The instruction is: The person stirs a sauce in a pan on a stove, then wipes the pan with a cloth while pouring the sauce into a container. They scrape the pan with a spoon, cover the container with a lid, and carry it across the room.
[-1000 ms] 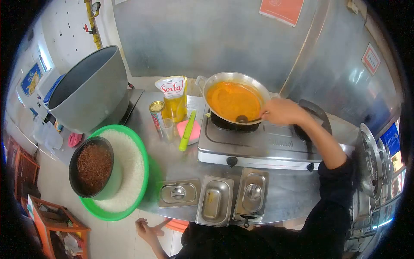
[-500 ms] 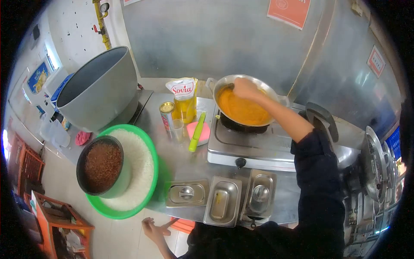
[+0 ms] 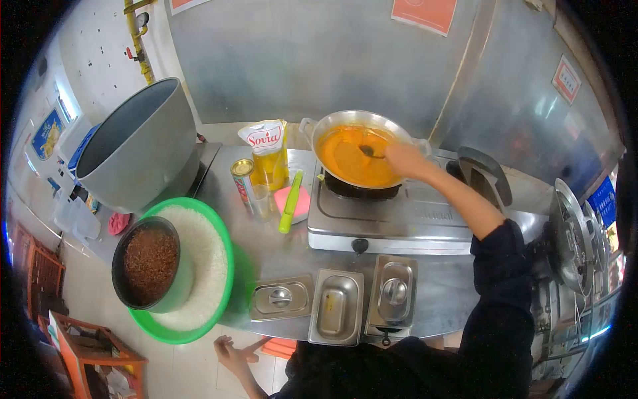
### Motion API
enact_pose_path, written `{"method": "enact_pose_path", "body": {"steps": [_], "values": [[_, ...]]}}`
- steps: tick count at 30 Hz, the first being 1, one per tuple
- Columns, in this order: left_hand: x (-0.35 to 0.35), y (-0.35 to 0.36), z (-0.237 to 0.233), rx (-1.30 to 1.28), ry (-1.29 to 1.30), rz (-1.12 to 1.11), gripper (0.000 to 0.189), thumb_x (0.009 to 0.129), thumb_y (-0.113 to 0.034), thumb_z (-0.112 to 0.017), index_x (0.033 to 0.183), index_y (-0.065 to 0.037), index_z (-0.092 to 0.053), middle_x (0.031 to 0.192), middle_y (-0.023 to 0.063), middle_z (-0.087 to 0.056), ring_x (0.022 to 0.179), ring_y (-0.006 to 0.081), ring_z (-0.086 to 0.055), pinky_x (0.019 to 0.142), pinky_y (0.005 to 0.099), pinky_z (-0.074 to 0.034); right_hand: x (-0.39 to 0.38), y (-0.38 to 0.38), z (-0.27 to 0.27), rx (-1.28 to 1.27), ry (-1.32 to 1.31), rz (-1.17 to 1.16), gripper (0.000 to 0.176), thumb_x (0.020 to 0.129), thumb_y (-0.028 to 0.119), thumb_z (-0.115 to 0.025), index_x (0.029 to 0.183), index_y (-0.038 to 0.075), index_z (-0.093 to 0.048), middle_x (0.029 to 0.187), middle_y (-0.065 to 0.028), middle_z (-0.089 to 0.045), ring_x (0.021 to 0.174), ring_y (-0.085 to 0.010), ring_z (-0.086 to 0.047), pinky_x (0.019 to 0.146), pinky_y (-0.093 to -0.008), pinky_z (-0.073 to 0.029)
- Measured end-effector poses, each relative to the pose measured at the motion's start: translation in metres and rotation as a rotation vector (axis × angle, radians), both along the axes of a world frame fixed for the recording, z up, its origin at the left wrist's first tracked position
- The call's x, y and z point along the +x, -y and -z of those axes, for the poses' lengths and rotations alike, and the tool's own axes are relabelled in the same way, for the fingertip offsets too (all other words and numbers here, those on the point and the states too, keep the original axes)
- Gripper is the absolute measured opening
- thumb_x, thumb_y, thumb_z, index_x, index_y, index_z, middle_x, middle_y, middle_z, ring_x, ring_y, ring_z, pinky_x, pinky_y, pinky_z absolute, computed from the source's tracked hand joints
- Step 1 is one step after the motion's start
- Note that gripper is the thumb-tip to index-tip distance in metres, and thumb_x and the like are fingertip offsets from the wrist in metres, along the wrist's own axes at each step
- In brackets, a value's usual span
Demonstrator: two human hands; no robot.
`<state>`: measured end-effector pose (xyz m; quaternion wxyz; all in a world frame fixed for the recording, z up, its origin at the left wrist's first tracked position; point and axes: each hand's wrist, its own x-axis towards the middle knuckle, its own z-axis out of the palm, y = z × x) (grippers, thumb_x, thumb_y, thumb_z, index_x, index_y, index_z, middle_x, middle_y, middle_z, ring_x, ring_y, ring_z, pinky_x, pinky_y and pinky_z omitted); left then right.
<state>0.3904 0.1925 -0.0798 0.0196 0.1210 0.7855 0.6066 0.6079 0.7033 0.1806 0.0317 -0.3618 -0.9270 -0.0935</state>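
My right hand [image 3: 403,160] grips a dark spoon [image 3: 368,151], its end dipping into orange sauce [image 3: 343,151] in a two-handled metal pan [image 3: 404,136]. The pan sits on the left burner of a gas stove [image 3: 392,226]; most of the spoon's handle is hidden in my fist. My left hand [image 3: 234,354] hangs low in front of the counter's edge, holding nothing, thumb apart from loosely bent fingers. Nearest to it on the counter is a steel lid [image 3: 282,298].
Two steel containers [image 3: 337,319] [image 3: 391,299] stand at the front edge. Further left are an oil pouch [image 3: 269,163], a can [image 3: 243,178], a lime-green utensil [image 3: 291,203], a green basin [image 3: 229,266] of white grains, a pot [image 3: 179,296] of brown contents and a large grey pot [image 3: 143,153].
My right hand and the spoon have moved from the pan's far left side toward its right side. The view has shifted slightly; my left hand stays low.
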Motion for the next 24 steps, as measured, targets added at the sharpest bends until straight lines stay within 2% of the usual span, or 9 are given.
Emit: {"method": "enact_pose_path", "body": {"steps": [5,7,11,13,14,16,20,23,24], "values": [[-0.001,-0.003,-0.002,0.048,0.021,-0.009,0.012,0.077,-0.005,-0.041,0.084,-0.001,-0.05,0.081,0.0066,-0.052,0.077,0.018,-0.05,0.071,0.0286,-0.04,0.015,0.025,0.0,-0.194,-0.075,-0.113,0.02,0.08,0.016,-0.051,0.08,0.0,-0.062,0.077,-0.0219,-0.061,0.075,-0.0357,-0.059,0.068,-0.0435,-0.046],[-0.007,0.0,0.007,0.018,-0.018,0.013,0.015,0.077,0.001,-0.04,0.088,0.0,-0.051,0.086,0.0085,-0.054,0.079,0.0184,-0.054,0.068,0.0294,-0.044,0.018,0.03,-0.002,-0.275,-0.296,-0.153,0.019,0.08,0.016,-0.051,0.083,0.002,-0.063,0.077,-0.0213,-0.06,0.075,-0.0361,-0.059,0.069,-0.0441,-0.045],[-0.005,0.001,0.005,0.039,-0.004,0.03,0.014,0.077,0.0,-0.041,0.087,0.0,-0.051,0.086,0.0083,-0.054,0.08,0.0184,-0.054,0.068,0.0298,-0.044,0.022,0.028,-0.016,-0.249,-0.353,-0.058,0.018,0.08,0.017,-0.051,0.085,0.003,-0.063,0.076,-0.019,-0.06,0.074,-0.0348,-0.059,0.068,-0.0446,-0.045],[-0.002,-0.001,0.002,0.07,0.005,0.021,0.011,0.081,-0.007,-0.042,0.085,-0.001,-0.05,0.08,0.0058,-0.051,0.076,0.016,-0.049,0.068,0.0262,-0.038,0.029,0.027,-0.021,0.015,-0.402,-0.042,0.017,0.08,0.016,-0.051,0.085,0.005,-0.063,0.074,-0.0177,-0.06,0.074,-0.0348,-0.059,0.067,-0.0449,-0.045],[-0.002,0.0,0.003,0.07,0.007,0.021,0.011,0.081,-0.007,-0.042,0.085,-0.001,-0.05,0.08,0.0058,-0.051,0.076,0.016,-0.049,0.068,0.0262,-0.038,0.034,0.024,-0.022,0.016,-0.399,-0.041,0.017,0.08,0.016,-0.051,0.085,0.005,-0.063,0.074,-0.0177,-0.06,0.074,-0.0348,-0.059,0.067,-0.0449,-0.045],[-0.005,0.003,0.009,0.027,-0.015,0.008,0.012,0.078,-0.003,-0.042,0.084,-0.001,-0.053,0.087,0.0078,-0.054,0.08,0.0183,-0.054,0.068,0.0298,-0.044,0.044,0.013,-0.019,0.159,-0.316,0.047,0.016,0.08,0.017,-0.052,0.084,0.007,-0.063,0.073,-0.0154,-0.061,0.073,-0.0348,-0.059,0.067,-0.045,-0.045],[-0.007,0.004,0.013,0.046,-0.021,0.007,0.012,0.078,-0.004,-0.043,0.085,-0.001,-0.053,0.087,0.0075,-0.055,0.08,0.0184,-0.054,0.068,0.0298,-0.044,0.055,-0.01,0.003,0.205,-0.26,0.111,0.014,0.08,0.016,-0.053,0.083,0.009,-0.064,0.073,-0.0158,-0.061,0.073,-0.0356,-0.059,0.067,-0.0452,-0.046],[-0.004,0.003,0.008,0.065,0.003,-0.015,0.013,0.078,-0.005,-0.043,0.085,-0.001,-0.053,0.087,0.0077,-0.054,0.08,0.0184,-0.054,0.068,0.03,-0.044,0.053,-0.013,0.015,0.131,-0.404,0.093,0.014,0.079,0.015,-0.054,0.082,0.006,-0.064,0.073,-0.0168,-0.061,0.073,-0.0356,-0.059,0.067,-0.0448,-0.045],[-0.004,0.004,0.007,0.053,0.006,-0.016,0.013,0.078,-0.005,-0.043,0.085,-0.001,-0.053,0.086,0.0077,-0.054,0.08,0.0184,-0.054,0.068,0.0301,-0.044,0.051,-0.017,0.021,-0.018,-0.465,0.155,0.014,0.078,0.016,-0.055,0.082,0.004,-0.063,0.073,-0.0173,-0.06,0.074,-0.035,-0.06,0.067,-0.0441,-0.045]]}}
